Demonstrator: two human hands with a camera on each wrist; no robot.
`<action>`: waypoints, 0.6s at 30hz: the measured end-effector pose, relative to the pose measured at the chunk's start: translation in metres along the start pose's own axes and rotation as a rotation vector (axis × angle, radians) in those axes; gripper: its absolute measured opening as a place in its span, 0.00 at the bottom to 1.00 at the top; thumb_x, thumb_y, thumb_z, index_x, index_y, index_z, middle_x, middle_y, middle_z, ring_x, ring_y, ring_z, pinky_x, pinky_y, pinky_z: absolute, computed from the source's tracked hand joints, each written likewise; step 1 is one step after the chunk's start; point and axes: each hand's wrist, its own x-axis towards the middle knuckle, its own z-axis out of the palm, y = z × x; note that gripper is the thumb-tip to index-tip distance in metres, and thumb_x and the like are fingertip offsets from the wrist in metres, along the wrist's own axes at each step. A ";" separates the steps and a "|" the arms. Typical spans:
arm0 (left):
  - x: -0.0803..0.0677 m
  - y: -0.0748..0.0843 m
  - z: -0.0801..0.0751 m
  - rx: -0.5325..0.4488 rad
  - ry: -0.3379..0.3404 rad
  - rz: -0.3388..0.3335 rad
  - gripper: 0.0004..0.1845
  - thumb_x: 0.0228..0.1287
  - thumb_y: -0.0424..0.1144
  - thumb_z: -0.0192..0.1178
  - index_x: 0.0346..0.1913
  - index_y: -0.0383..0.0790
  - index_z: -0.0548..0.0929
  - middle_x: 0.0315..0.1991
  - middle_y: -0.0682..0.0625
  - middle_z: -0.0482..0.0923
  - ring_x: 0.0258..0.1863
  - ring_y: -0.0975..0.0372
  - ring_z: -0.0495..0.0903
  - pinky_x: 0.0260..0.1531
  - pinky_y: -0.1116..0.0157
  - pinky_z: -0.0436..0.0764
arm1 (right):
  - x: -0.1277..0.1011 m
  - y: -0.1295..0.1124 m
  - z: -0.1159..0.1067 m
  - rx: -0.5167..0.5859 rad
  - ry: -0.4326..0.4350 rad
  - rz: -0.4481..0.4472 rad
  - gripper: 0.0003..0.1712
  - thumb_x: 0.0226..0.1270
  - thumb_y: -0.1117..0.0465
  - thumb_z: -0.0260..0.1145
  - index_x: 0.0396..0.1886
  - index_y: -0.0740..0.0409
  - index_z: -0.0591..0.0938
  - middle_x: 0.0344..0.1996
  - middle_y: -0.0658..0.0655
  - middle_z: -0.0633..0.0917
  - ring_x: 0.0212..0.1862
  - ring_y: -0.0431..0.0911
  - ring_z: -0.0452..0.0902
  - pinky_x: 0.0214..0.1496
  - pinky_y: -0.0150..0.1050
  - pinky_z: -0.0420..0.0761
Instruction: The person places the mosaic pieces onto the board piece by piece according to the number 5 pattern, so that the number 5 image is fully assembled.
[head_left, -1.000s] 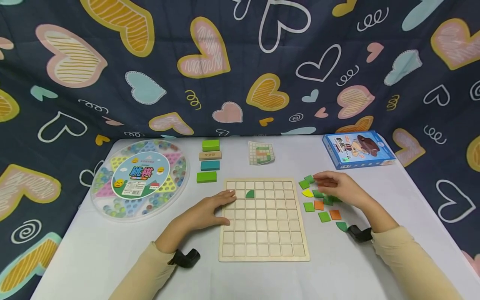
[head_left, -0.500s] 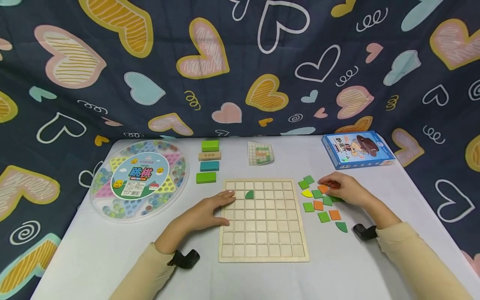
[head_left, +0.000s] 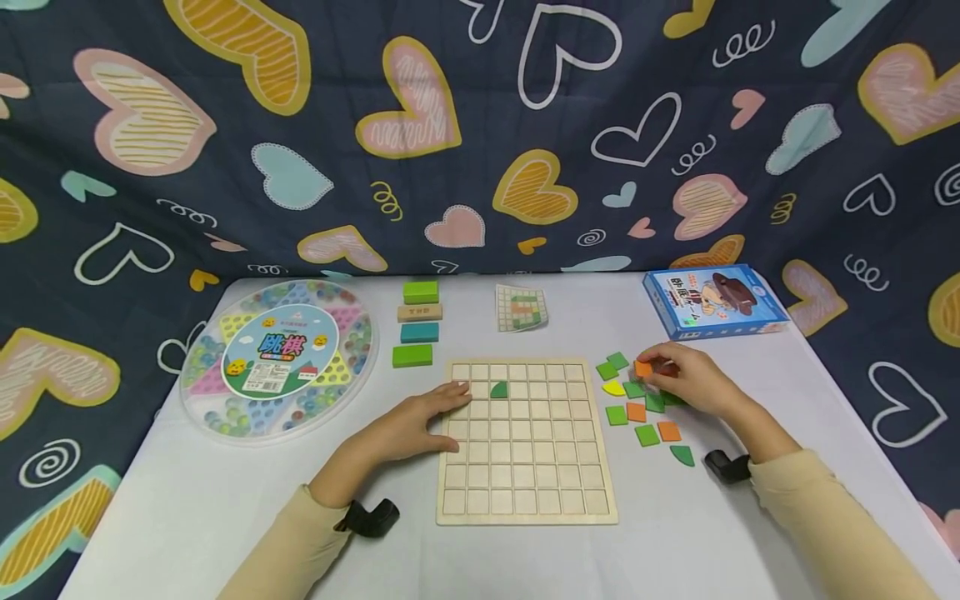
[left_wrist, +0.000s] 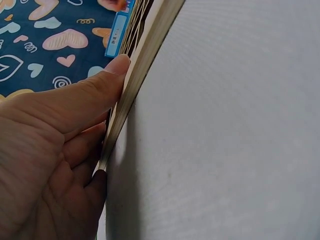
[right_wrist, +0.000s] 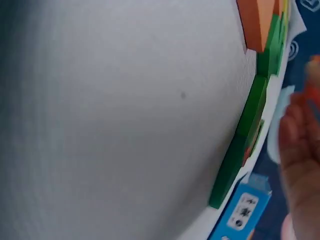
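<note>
A wooden grid board lies on the white table, with one dark green quarter-round tile in a cell of its second row. My left hand rests flat on the board's left edge, fingers straight. To the right of the board lies a scatter of green, orange and yellow tiles. My right hand is over that scatter and pinches an orange tile between thumb and fingertips. The right wrist view shows green and orange tiles edge-on on the table.
A round clear case of marbles sits at the left. Behind the board lie green, wood-coloured and teal blocks, a pattern card and a blue box. A heart-print cloth hangs behind the table.
My right hand drew back to the right over the tile scatter and picked up an orange tile. The left hand has stayed on the board's edge.
</note>
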 end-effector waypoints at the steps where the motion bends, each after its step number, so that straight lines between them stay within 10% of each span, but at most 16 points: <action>1: 0.000 0.000 0.000 0.003 -0.001 0.001 0.40 0.55 0.48 0.68 0.70 0.41 0.64 0.74 0.50 0.54 0.74 0.54 0.51 0.69 0.52 0.58 | -0.001 -0.004 0.001 0.011 0.019 -0.017 0.16 0.64 0.60 0.65 0.51 0.57 0.81 0.48 0.58 0.81 0.46 0.49 0.76 0.49 0.44 0.79; 18: 0.001 0.002 -0.002 -0.004 -0.010 -0.010 0.41 0.55 0.48 0.67 0.70 0.41 0.64 0.74 0.50 0.54 0.74 0.55 0.50 0.70 0.52 0.58 | 0.004 -0.098 0.042 0.234 0.128 -0.204 0.16 0.56 0.55 0.72 0.44 0.50 0.84 0.41 0.48 0.84 0.42 0.44 0.81 0.45 0.41 0.83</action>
